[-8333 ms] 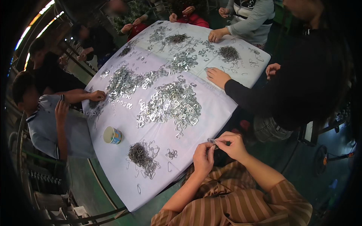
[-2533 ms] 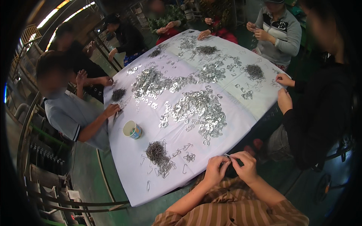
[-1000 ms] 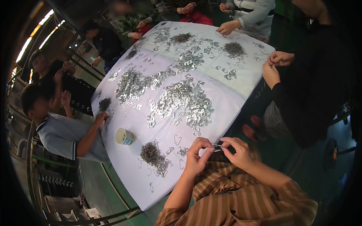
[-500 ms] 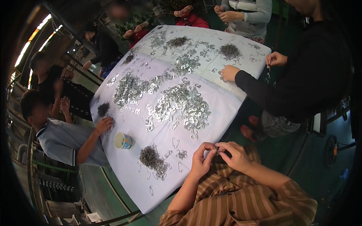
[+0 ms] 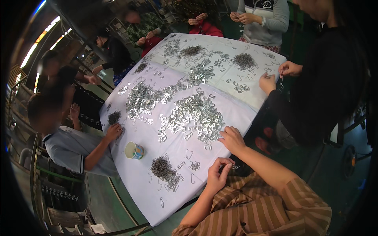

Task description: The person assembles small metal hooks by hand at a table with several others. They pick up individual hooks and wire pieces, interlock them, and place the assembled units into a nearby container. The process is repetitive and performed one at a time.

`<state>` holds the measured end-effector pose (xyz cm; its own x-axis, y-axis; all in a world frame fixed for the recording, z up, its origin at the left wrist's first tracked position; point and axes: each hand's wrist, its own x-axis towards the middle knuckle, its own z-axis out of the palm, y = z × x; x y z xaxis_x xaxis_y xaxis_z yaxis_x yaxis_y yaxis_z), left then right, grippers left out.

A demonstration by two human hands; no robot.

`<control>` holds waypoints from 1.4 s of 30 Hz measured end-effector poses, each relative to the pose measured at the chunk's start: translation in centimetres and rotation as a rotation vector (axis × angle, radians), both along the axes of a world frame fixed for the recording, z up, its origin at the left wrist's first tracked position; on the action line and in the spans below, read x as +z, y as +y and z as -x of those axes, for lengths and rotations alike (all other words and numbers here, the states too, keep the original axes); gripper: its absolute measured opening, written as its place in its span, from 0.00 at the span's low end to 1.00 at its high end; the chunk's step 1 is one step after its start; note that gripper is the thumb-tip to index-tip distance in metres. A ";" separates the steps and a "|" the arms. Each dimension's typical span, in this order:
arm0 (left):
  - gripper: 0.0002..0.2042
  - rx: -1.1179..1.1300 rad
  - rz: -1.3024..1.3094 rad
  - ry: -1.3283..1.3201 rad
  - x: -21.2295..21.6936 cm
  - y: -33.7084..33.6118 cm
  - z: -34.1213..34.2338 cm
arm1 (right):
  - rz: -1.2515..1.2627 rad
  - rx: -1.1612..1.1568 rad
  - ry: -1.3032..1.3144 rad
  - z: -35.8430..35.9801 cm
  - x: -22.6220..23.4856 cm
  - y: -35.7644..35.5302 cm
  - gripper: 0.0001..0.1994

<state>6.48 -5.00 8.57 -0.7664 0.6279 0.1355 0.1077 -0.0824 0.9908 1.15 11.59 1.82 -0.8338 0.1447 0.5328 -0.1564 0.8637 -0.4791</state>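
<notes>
Near the front edge of the table, my left hand (image 5: 219,175) is closed, thumb against fingers. A small silver metal piece (image 5: 235,167) sticks out of its grip, mostly hidden by the fingers. My right hand (image 5: 233,140) reaches forward over the table edge, fingers stretched to the right rim of a big pile of shiny bent metal hooks (image 5: 197,114). Nothing shows clearly between its fingers. Left of my left hand lies a heap of dark wire clips (image 5: 163,169), with a few loose wire clips (image 5: 189,153) beside it.
A white cloth (image 5: 134,188) covers the table. A paper cup (image 5: 134,151) stands near the left edge. Another shiny hook pile (image 5: 141,98) and more dark heaps (image 5: 245,61) lie farther off. Co-workers surround the table; one in black (image 5: 315,78) stands close on the right.
My hands have parted. The right hand has moved forward to the hook pile, while the left hand stays near the table edge with a metal piece. The view has shifted slightly.
</notes>
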 end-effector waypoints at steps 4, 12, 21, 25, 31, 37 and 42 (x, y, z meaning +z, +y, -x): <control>0.02 -0.012 0.006 -0.044 -0.6 -0.1 -0.3 | -0.098 0.050 0.012 0.9 -0.6 0.7 0.05; 0.03 0.008 -0.049 -0.037 -0.8 0.5 -0.5 | -0.465 0.103 -0.006 1.5 -0.5 1.0 0.01; 0.03 -0.034 -0.011 -0.018 -0.7 0.2 -0.6 | -0.691 0.161 -0.184 2.6 1.4 0.5 0.04; 0.03 -0.025 -0.038 -0.025 -0.9 0.0 -0.8 | -0.619 0.177 -0.263 3.0 1.7 0.6 0.03; 0.02 -0.014 -0.015 -0.049 -1.2 -0.1 -0.8 | -0.243 0.005 -0.202 1.7 1.5 3.5 0.04; 0.02 0.049 -0.003 -0.039 -0.4 0.8 -0.5 | 0.559 0.109 -0.279 -3.2 4.9 3.8 0.05; 0.02 0.216 0.053 0.115 -0.1 1.1 0.3 | 0.809 0.241 -0.339 -6.2 7.6 2.2 0.05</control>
<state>6.20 -3.94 8.44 -0.8650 0.4599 0.2006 0.2292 0.0064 0.9734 7.37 13.74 9.45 -0.9834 0.1696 0.0649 -0.0290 0.2061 -0.9781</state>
